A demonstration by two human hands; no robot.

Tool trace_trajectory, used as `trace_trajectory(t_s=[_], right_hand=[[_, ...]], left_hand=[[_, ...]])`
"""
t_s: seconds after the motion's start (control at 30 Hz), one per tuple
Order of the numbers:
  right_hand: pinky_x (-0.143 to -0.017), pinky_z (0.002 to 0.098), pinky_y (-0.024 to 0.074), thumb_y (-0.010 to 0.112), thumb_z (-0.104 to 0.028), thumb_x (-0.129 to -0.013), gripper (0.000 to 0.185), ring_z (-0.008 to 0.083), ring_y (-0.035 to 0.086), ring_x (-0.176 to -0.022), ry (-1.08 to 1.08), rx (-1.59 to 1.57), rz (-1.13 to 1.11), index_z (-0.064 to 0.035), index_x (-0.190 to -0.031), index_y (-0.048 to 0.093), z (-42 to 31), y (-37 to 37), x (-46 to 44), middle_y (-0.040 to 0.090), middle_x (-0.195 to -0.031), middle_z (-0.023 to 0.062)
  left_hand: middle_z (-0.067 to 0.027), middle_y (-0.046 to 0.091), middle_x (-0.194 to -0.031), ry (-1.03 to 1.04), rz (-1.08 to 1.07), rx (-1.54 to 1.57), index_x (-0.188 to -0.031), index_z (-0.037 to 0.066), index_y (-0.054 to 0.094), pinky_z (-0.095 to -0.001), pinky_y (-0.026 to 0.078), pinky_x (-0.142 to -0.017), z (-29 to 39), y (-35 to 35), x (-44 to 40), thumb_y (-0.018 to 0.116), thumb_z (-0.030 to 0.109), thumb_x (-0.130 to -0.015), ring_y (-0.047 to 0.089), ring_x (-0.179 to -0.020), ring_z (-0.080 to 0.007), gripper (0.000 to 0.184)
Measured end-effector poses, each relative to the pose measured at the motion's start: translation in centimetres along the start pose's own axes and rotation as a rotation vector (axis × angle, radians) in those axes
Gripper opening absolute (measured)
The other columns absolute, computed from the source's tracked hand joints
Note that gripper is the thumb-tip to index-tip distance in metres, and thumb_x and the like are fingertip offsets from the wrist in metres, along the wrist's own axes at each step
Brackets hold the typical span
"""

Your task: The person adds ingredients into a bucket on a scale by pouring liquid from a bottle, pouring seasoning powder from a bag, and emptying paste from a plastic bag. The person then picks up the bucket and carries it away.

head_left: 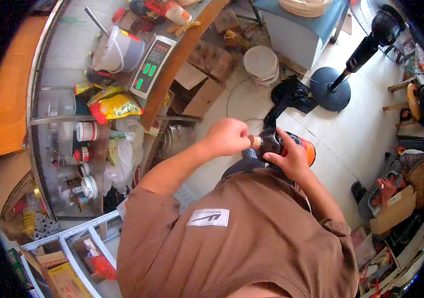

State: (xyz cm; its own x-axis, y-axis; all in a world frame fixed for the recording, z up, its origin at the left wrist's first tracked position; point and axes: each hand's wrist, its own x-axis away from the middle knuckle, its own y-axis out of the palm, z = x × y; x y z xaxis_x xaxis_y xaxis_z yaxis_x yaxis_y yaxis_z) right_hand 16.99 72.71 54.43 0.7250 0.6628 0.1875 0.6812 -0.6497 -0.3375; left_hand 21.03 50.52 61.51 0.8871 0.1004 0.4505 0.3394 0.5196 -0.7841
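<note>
Dark bottle [271, 142] held between two hands near the centre of the frame.

The fingers of the left hand [228, 137] are curled together against the tan neck end [256, 142] of the bottle; whether the neck is clamped by them cannot be told; the bottle's body, with an orange-red label [309, 151], is clamped between the thumb and fingers of the right hand [292, 156]; the bottle is tilted, its neck pointed to the left of the frame; black plastic [291, 94] is seen on the floor just above; a lidded white bucket [261, 63] is placed at upper centre, a black fan base [330, 89] at upper right; a digital scale [153, 65] is set on the counter [184, 52] at upper left, beside a handled bucket [121, 49].
</note>
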Motion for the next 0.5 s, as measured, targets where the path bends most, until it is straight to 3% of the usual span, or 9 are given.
trace_trajectory(t_s=[0.07,0.13,0.27,0.37,0.4,0.43,0.47,0.5], right_hand=[[-0.071,0.0314,0.0489,0.082,-0.033,-0.068,0.082,0.0237,0.062,-0.076,-0.084,-0.042,0.060,0.0017,-0.132,0.043,1.1,0.7,0.0,0.064,-0.088,0.0174],[-0.071,0.0302,0.0486,0.082,-0.031,-0.068,0.082,0.0208,0.061,-0.075,-0.057,-0.134,0.046,0.0019,-0.132,0.043,1.7,0.8,0.0,0.064,-0.087,0.0150],[-0.070,0.0268,0.0482,0.082,-0.025,-0.069,0.081,0.0139,0.060,-0.077,0.003,-0.192,-0.002,0.0025,-0.133,0.042,-0.6,-1.0,-0.2,0.065,-0.092,0.0105],[-0.075,0.0260,0.0484,0.080,-0.018,-0.070,0.078,0.0127,0.058,-0.083,0.051,-0.375,0.034,0.0024,-0.134,0.041,2.2,-0.7,-0.4,0.063,-0.101,0.0109],[-0.077,0.0262,0.0483,0.080,-0.017,-0.070,0.077,0.0128,0.058,-0.087,0.033,-0.612,0.098,0.0012,-0.135,0.041,0.9,-1.0,-0.4,0.061,-0.108,0.0118],[-0.076,0.0264,0.0484,0.080,-0.018,-0.070,0.077,0.0126,0.058,-0.087,0.053,-0.577,0.099,0.0009,-0.135,0.042,0.4,-1.6,-0.5,0.062,-0.108,0.0114],[-0.076,0.0267,0.0485,0.080,-0.019,-0.070,0.078,0.0124,0.059,-0.087,0.076,-0.542,0.109,0.0006,-0.134,0.042,0.2,-2.2,-0.5,0.062,-0.108,0.0111],[-0.076,0.0267,0.0485,0.080,-0.019,-0.070,0.078,0.0124,0.059,-0.087,0.084,-0.534,0.122,0.0006,-0.134,0.042,0.1,-2.2,-0.7,0.062,-0.108,0.0111]], left_hand=[[-0.0141,0.063,-0.068,0.003,0.008,-0.001,-0.075,0.003,0.066,-0.0353,0.048,-0.059,-0.7,0.4,0.0,0.063,0.019,-0.069,0.063,-0.063,-0.0242,0.017],[-0.0119,0.062,-0.067,-0.006,-0.013,0.248,-0.076,0.003,0.065,-0.0340,0.047,-0.057,-1.1,0.5,0.0,0.065,0.020,-0.069,0.059,-0.059,-0.0194,0.018],[-0.0124,0.062,-0.066,-0.067,-0.070,0.613,-0.076,0.005,0.066,-0.0349,0.046,-0.057,-3.5,3.2,-0.7,0.062,0.021,-0.068,0.060,-0.061,-0.0240,0.018],[-0.0092,0.062,-0.066,-0.020,-0.047,0.547,-0.078,0.001,0.065,-0.0328,0.045,-0.057,-6.3,6.4,-1.6,0.061,0.009,-0.071,0.058,-0.061,-0.0182,0.011],[-0.0086,0.063,-0.073,-0.099,-0.069,0.236,-0.085,0.001,0.065,-0.0318,0.047,-0.060,-7.2,7.3,-1.7,0.059,0.006,-0.072,0.060,-0.067,-0.0187,0.015],[-0.0080,0.064,-0.079,-0.168,-0.095,-0.082,-0.092,0.000,0.065,-0.0308,0.048,-0.063,-7.9,8.0,-2.1,0.057,0.002,-0.073,0.061,-0.073,-0.0191,0.020],[-0.0080,0.064,-0.079,-0.153,-0.098,-0.080,-0.092,0.000,0.065,-0.0308,0.048,-0.063,-8.7,8.3,-2.4,0.057,0.002,-0.073,0.061,-0.073,-0.0191,0.020],[-0.0096,0.063,-0.089,-0.006,0.182,-0.086,-0.100,0.003,0.064,-0.0315,0.049,-0.067,-8.8,7.7,-2.4,0.056,0.004,-0.073,0.062,-0.076,-0.0201,0.028]])
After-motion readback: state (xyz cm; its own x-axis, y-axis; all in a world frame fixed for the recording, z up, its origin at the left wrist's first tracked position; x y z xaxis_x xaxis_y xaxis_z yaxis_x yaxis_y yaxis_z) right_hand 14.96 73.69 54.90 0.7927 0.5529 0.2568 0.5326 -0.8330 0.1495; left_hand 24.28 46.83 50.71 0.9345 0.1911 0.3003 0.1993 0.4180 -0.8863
